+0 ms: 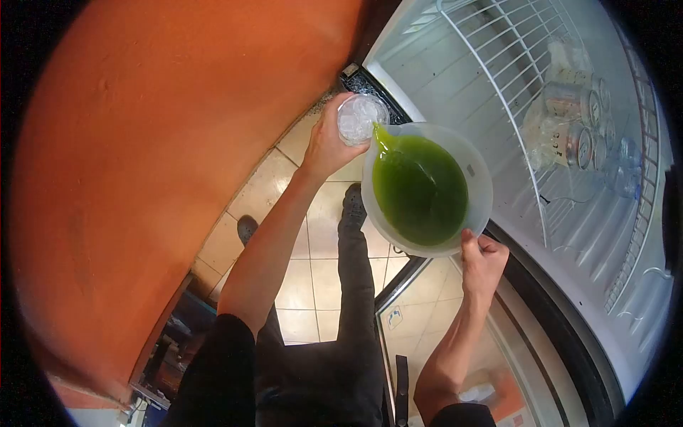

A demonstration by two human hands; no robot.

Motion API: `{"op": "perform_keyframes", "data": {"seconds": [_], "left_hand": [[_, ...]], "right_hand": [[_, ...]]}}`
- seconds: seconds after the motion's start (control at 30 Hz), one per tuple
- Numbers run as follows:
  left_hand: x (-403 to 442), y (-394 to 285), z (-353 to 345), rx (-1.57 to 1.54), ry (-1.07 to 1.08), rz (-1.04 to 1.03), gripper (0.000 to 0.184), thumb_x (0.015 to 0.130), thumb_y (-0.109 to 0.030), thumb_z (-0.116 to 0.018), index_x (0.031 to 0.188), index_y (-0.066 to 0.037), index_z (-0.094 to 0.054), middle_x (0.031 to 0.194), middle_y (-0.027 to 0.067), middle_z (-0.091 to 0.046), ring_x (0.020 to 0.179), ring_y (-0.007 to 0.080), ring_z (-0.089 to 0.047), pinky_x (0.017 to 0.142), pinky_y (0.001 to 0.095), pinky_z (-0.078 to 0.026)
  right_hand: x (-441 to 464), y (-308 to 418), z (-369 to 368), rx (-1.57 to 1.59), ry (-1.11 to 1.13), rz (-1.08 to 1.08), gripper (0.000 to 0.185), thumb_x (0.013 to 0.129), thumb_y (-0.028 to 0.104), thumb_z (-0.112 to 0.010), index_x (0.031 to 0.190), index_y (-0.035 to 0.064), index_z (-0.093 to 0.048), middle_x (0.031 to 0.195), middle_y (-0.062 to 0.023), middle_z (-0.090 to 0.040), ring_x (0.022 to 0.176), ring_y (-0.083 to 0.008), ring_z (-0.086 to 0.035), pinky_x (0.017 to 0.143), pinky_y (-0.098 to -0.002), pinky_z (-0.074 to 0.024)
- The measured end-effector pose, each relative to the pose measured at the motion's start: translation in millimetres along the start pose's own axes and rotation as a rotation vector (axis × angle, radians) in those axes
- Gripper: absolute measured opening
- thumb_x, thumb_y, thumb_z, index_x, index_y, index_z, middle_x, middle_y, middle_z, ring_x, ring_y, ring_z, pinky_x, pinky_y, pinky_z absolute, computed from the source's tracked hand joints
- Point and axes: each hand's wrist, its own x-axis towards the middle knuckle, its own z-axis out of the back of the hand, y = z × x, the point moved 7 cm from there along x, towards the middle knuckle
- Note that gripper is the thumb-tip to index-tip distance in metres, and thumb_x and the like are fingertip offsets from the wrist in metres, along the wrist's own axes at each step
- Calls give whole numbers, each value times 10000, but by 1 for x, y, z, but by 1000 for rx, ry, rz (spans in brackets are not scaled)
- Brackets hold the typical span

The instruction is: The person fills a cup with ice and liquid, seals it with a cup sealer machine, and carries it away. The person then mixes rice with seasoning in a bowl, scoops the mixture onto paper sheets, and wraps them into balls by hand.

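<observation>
My left hand (329, 144) is wrapped round a clear cup (361, 119) of ice, held upright near the fridge's edge. A large translucent pitcher (478, 171) is tilted toward it, with green liquid (420, 188) inside reaching the spout. The spout touches or overlaps the cup's rim in this view, and green liquid shows at its tip over the ice. My right hand (484, 262) is closed on the pitcher's handle side, at the lower right; the handle is mostly hidden by the fingers.
On the right stands an open fridge with a white wire shelf (498, 85), several cans (573, 142) and a clear bottle (626, 167). Its glass door (427, 313) is swung open below. An orange wall (163, 142) rises at left. My feet are on floor tiles (292, 285).
</observation>
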Motion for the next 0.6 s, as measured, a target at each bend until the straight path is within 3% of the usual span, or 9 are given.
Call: {"op": "perform_keyframes", "data": {"seconds": [0.6], "left_hand": [[3,7,-31,-78,83,95,849,644,-139,-860,1360,-59,-412,1290,179,-559,1206,354,-554,1007,426,-460]], "right_hand": [[-1,7,14,-142,-33,-4,322,811,158,-692,614,-70,-581,506,36,-372,518,-52,-323,467,-272,-253]]}}
